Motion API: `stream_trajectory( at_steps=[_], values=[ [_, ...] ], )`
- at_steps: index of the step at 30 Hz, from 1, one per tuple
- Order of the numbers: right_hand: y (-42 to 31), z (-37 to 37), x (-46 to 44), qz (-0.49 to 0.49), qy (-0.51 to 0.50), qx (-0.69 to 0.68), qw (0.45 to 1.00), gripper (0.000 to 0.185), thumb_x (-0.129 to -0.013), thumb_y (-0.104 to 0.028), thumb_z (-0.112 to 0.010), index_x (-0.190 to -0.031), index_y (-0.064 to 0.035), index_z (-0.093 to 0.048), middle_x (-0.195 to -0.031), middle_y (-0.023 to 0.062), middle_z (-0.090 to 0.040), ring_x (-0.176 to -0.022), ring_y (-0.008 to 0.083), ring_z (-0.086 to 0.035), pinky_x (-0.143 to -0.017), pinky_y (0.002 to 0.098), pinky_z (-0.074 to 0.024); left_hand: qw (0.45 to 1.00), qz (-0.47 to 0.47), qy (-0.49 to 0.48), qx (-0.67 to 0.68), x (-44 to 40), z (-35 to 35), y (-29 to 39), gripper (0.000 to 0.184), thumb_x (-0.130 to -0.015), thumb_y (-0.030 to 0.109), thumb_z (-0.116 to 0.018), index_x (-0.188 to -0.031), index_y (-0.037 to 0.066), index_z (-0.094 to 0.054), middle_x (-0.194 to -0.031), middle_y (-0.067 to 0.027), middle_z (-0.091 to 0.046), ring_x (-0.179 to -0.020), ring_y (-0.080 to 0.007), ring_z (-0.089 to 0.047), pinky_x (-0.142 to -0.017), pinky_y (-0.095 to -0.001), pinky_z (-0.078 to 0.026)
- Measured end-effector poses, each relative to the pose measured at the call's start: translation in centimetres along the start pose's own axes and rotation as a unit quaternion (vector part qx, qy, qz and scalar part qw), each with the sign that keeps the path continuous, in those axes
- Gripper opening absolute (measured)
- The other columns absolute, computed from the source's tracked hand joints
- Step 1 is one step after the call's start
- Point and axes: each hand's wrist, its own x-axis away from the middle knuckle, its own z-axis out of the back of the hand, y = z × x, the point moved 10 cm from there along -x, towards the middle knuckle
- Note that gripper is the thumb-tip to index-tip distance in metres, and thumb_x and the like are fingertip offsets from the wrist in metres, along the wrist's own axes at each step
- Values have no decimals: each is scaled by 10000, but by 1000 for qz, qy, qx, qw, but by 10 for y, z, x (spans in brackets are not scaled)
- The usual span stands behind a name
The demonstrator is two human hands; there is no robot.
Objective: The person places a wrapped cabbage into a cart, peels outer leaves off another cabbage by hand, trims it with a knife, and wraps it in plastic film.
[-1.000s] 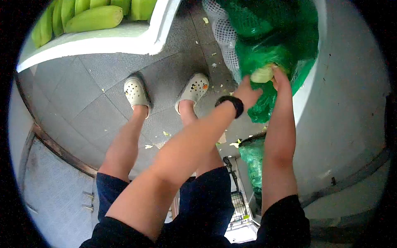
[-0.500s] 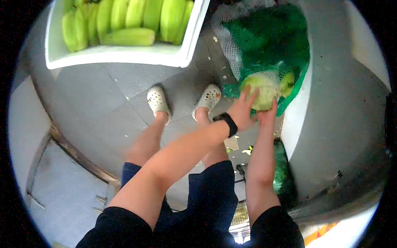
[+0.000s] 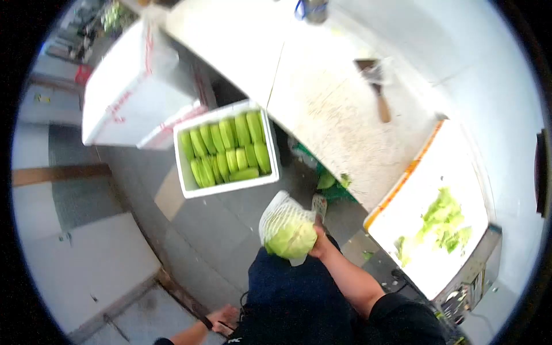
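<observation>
A round pale green cabbage, partly covered by a white foam net, is held in front of my shorts. My right hand grips its right side, with the fingers mostly hidden behind it. Low at the left, away from the cabbage, my left hand hangs blurred below a black wristband; its fingers cannot be made out. Green mesh bags lie on the floor beneath the table edge.
A white foam box of long green vegetables stands ahead. Behind it is a larger white box. The worktable bears a wooden-handled blade and an orange-edged white tray with leaf scraps.
The cabbage has come up out of the green bag in my right hand. My left hand has left it and moved down to the left. The view has risen to show the worktable.
</observation>
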Motion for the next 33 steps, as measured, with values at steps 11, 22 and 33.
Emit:
stream_trajectory(
  at_steps=[11, 22, 33],
  values=[
    [-9, -161, 178, 210, -144, 14, 967, 859, -776, -511, -727, -1463, -91, -427, -1441, 134, -513, -1300, 322, -513, -1092, 510, -415, 981, -192, -3, 30, -22, -9, 140, 680, -953, 664, -454, -1365, 125, -501, -1287, -73, -549, -1127, -257, -505, -925, -436, -416],
    [24, -89, 379, 575, -76, -81, 810, 741, -858, -461, -645, -1448, -71, -429, -1436, 124, -508, -1294, 278, -511, -1085, 449, -423, 893, -419, 78, -144, 67, -74, 369, 618, -978, 610, -454, -1255, 76, -596, -1177, -76, -605, -1031, -258, -550, -853, -405, -440],
    [-19, 7, 592, 774, 154, -45, 613, 830, -829, -73, -737, -1507, -56, -259, -1375, 128, -499, -1269, 250, -492, -1075, 389, -398, 428, -601, -232, -633, 297, -710, 183, 519, -972, 287, -620, -1414, 66, -460, -1385, -159, -506, -1259, -237, -509, -1035, -347, -421]
  ],
)
